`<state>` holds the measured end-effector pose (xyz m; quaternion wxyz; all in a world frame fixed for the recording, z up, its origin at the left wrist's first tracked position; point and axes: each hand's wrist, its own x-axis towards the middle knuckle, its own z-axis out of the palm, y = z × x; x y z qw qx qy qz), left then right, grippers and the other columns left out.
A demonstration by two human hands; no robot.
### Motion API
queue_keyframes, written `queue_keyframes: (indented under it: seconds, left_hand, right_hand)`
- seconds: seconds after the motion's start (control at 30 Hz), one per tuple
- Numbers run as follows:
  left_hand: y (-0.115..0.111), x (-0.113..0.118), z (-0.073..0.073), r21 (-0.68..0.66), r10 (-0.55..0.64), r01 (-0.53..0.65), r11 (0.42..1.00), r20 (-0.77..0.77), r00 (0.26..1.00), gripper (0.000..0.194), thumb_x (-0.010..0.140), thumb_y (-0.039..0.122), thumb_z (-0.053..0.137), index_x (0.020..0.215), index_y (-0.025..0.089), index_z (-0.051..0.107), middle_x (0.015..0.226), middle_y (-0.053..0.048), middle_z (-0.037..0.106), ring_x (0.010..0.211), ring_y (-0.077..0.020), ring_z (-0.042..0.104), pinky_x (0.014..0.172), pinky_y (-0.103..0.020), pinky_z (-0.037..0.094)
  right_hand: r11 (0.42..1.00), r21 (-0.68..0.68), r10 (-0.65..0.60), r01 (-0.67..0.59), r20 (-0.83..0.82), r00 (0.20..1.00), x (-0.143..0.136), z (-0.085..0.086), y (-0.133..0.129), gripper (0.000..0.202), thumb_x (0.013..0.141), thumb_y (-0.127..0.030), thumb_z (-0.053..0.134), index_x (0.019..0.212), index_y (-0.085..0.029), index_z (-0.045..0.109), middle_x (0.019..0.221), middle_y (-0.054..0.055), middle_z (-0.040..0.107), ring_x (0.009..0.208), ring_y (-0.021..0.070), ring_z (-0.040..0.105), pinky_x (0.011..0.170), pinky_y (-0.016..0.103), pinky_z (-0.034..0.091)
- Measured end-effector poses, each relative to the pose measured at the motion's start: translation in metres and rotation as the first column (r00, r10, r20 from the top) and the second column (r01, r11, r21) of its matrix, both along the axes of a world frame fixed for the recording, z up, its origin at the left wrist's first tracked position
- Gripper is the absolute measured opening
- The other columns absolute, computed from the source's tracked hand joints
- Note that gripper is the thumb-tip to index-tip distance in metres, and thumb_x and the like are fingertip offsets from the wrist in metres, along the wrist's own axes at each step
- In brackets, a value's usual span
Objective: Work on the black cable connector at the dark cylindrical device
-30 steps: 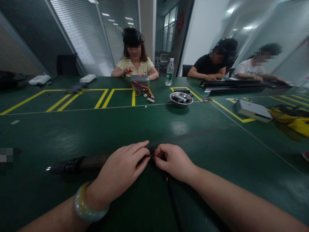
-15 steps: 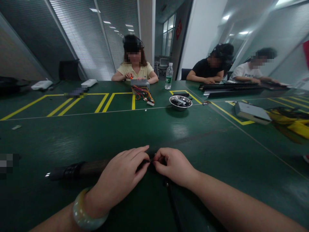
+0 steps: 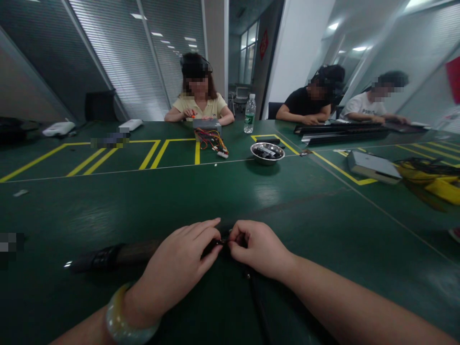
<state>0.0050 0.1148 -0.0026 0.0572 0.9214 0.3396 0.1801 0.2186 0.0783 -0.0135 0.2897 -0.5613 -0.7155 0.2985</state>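
Observation:
My left hand [image 3: 185, 261], with a pale bangle [image 3: 125, 316] at its wrist, lies over the right part of a long dark cylindrical object [image 3: 108, 258] on the green table. Its thumb and fingertips pinch a small dark piece [image 3: 220, 242]. Close beside it, my right hand [image 3: 257, 244] is closed, thumb against index finger, at the right end of that same piece. What the piece is cannot be made out. A thin black rod [image 3: 256, 302] runs from below my right hand toward the bottom edge.
A metal bowl [image 3: 268, 153] with dark parts stands ahead, near a bottle [image 3: 249, 115] and a grey box with coloured cables [image 3: 212, 139]. A silver box [image 3: 373, 166] lies at the right. Three people sit across the table [image 3: 143, 201].
The view has shifted slightly, moving the background a little to the left. Both hands keep nearly the same pose around the small piece.

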Motion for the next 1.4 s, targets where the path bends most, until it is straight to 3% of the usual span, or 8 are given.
queue_keyframes:
  seconds: [0.67,1.1,1.23,1.4]
  left_hand:
    - [0.0001,-0.0001,-0.0006,-0.019,0.003,-0.003,1.000,0.012,1.000,0.013,0.089,0.027,0.057,0.101,0.025,0.064,0.124,-0.003,0.066,0.110,-0.0255,0.064,0.092,-0.045,0.053]
    - [-0.0005,0.0021,0.0029,0.011,-0.029,0.029,1.000,0.005,1.000,0.013,0.090,0.022,0.057,0.100,0.025,0.066,0.123,-0.003,0.067,0.108,-0.0244,0.065,0.091,-0.043,0.055]
    - [-0.0003,0.0022,0.0018,0.049,-0.041,0.040,0.998,0.010,0.999,0.022,0.090,0.021,0.057,0.110,0.028,0.064,0.124,-0.002,0.067,0.109,-0.0238,0.065,0.091,-0.042,0.056]
    - [-0.0013,0.0023,0.0031,0.078,-0.058,0.058,0.995,0.000,0.998,0.018,0.089,0.018,0.058,0.102,0.027,0.067,0.123,-0.002,0.067,0.110,-0.0246,0.065,0.093,-0.044,0.055]
  right_hand:
    - [1.000,-0.020,-0.009,0.009,-0.036,0.999,-0.0002,-0.0005,0.0000,0.002,0.081,-0.021,0.064,0.082,-0.020,0.065,0.075,-0.002,0.066,0.066,0.0112,0.059,0.059,0.022,0.039]
    - [1.000,0.005,0.003,-0.003,0.016,1.000,-0.0008,0.0007,0.0011,0.004,0.082,-0.022,0.065,0.083,-0.021,0.069,0.076,-0.003,0.069,0.068,0.0120,0.061,0.062,0.022,0.041]
    - [1.000,0.023,0.009,-0.009,0.019,1.000,-0.0007,-0.0001,0.0010,0.006,0.082,-0.023,0.065,0.085,-0.022,0.070,0.078,-0.003,0.070,0.069,0.0122,0.062,0.063,0.022,0.042]
    - [1.000,0.025,0.004,-0.005,0.023,1.000,-0.0013,0.0027,-0.0002,0.007,0.081,-0.021,0.064,0.084,-0.021,0.070,0.077,-0.002,0.070,0.068,0.0126,0.063,0.062,0.022,0.042]
